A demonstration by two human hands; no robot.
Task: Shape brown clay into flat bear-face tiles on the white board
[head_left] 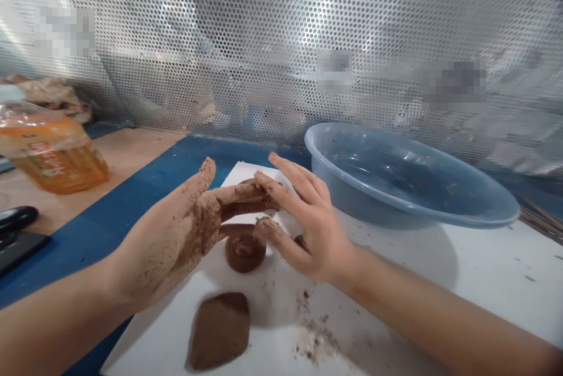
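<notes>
My left hand is turned palm inward above the white board, its palm and fingers caked with wet clay. Its fingers stretch out to the right and its thumb points up. My right hand meets it from the right with fingers apart, the fingertips at the left hand's fingertips; they carry clay smears too. Below the hands, a round brown clay piece rests on the board, its top partly covered by them. Nearer to me lies a flat, rough-edged clay slab. Neither hand visibly holds anything.
A wide blue basin stands at the right on the board. Clay crumbs are scattered near me. On the left are a bottle of orange liquid and a black object. A perforated metal screen rises behind.
</notes>
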